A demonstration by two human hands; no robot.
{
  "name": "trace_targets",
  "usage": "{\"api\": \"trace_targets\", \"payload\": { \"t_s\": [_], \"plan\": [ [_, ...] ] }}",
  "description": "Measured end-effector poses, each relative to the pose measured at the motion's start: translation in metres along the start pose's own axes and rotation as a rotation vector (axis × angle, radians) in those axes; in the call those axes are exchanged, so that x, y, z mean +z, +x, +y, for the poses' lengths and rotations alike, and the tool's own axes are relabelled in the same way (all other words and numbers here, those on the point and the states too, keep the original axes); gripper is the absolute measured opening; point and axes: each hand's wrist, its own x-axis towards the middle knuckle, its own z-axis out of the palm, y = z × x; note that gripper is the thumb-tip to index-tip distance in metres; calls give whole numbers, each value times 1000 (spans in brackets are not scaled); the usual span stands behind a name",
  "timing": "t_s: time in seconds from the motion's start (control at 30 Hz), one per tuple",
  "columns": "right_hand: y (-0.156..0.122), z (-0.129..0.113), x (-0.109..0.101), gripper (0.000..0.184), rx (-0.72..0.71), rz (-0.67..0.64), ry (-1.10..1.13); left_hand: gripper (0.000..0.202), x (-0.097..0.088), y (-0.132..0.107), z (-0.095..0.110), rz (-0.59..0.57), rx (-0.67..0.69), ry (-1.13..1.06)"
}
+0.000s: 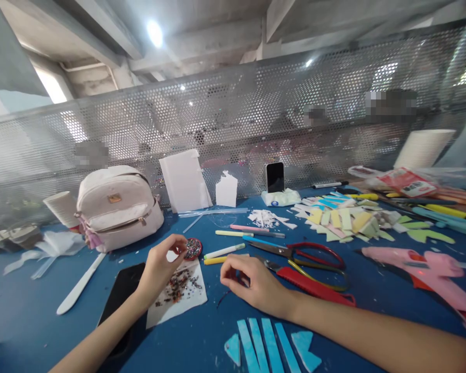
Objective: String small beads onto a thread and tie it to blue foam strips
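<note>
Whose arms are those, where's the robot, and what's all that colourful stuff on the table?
There's no robot here! These are a person's own bare hands, seen by a camera worn on that person's head, looking forward and down. There's just one picture.

The left hand has its fingertips beside a small, round, red-edged dish of tiny dark bits. Below it lies a white paper sheet with more bits scattered on it. The right hand is loosely curled. I can't tell whether either hand holds something tiny.

On the blue table are flat light-blue strips, red-handled metal scissors, a pink glue gun and a pale backpack.
</note>
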Motion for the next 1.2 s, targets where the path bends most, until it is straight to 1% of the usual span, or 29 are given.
{"api": "trace_targets", "payload": {
  "t_s": [0.1, 0.2, 0.3, 0.37, 0.53, 0.67, 0.9, 1.2],
  "plan": [
    [0, 0, 0, 8, 1, 0, 4, 12, -2, 3, 0, -2, 30, 59],
    [0, -1, 0, 9, 8, 1, -10, 18, -3, 8, -2, -6, 44, 102],
    [0, -1, 0, 9, 1, 6, -18, 23, -4, 15, -6, 0, 32, 131],
    [0, -1, 0, 8, -5, 9, -16, 22, -3, 19, -8, 11, 12, 138],
    [0, 0, 1, 8, -6, 6, -13, 14, -1, 24, -11, 36, -33, 124],
    [-1, 1, 1, 8, -10, 0, -13, 11, -1, 26, -16, 33, -49, 105],
    [-1, -1, 1, 7, -7, 12, -19, 12, 0, 28, -21, 27, -67, 75],
    [0, 1, 1, 8, -15, 1, -29, 16, 0, 29, -21, -19, -74, 49]
  ]
}}
